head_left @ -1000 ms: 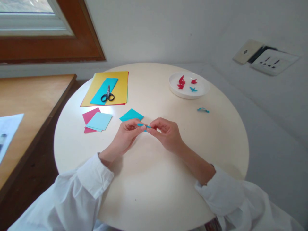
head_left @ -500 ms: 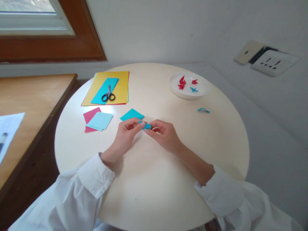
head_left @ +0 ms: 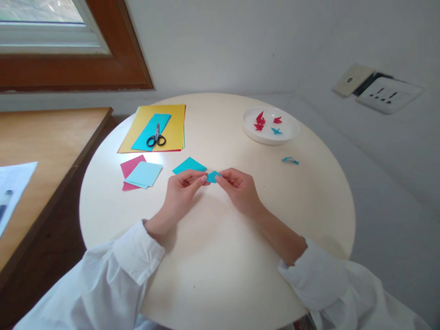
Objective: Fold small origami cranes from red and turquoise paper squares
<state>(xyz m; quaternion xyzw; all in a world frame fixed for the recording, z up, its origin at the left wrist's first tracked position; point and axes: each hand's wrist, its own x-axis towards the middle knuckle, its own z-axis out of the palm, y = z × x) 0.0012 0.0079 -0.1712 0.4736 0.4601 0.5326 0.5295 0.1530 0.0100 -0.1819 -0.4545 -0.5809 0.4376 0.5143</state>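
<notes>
Between both hands is a small folded piece of blue paper [head_left: 213, 177], held just above the middle of the round table. My left hand [head_left: 184, 192] pinches its left corner between thumb and fingers. At the right corner, my right hand [head_left: 240, 190] pinches it the same way. Just behind my left fingers lies a blue paper sheet [head_left: 190, 165], partly hidden by that hand. Left of it, light blue paper squares [head_left: 144, 174] rest over dark pink squares [head_left: 132, 166].
A white round table [head_left: 213, 275] carries scissors [head_left: 157, 137] on a blue strip [head_left: 144, 137] and yellow sheets [head_left: 175, 133]. A white dish [head_left: 250, 135] holds several small red and blue folded paper figures. Near it lies a curled blue scrap [head_left: 290, 160]. A wooden desk [head_left: 51, 133] stands left.
The blue paper in my hands now shows a flat, pointed face rather than a narrow band. My right hand has shifted slightly to the right. The view has tilted up a little.
</notes>
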